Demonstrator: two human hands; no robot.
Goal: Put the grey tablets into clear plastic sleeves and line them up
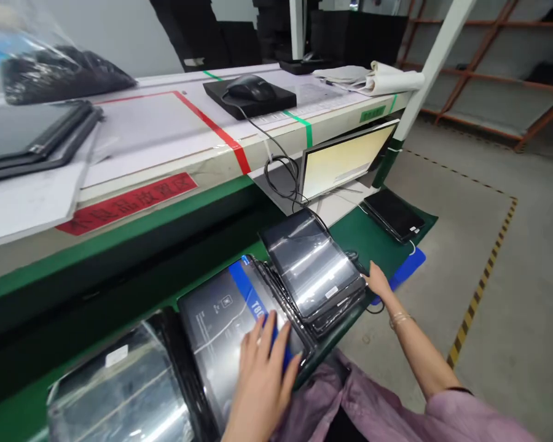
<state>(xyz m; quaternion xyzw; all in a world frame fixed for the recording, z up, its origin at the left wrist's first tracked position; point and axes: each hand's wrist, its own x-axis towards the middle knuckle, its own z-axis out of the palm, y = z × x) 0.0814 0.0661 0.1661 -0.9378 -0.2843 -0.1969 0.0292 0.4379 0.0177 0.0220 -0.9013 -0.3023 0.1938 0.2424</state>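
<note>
We log: glossy film-wrapped tablets (311, 264) overlap in a row, a black tablet (393, 215) lies apart on the green mat (378, 230) | left hand (262, 387): open, fingers flat on a blue-striped tablet (219, 331) | right hand (378, 281): at the stack's edge (grip hidden, we cannot tell)

A red sign (126, 202) on the front edge of the surface (166, 147) reads 不良品放置区; below it, a blue band (242, 285) on a black tablet (212, 325) shows "T80".
</note>
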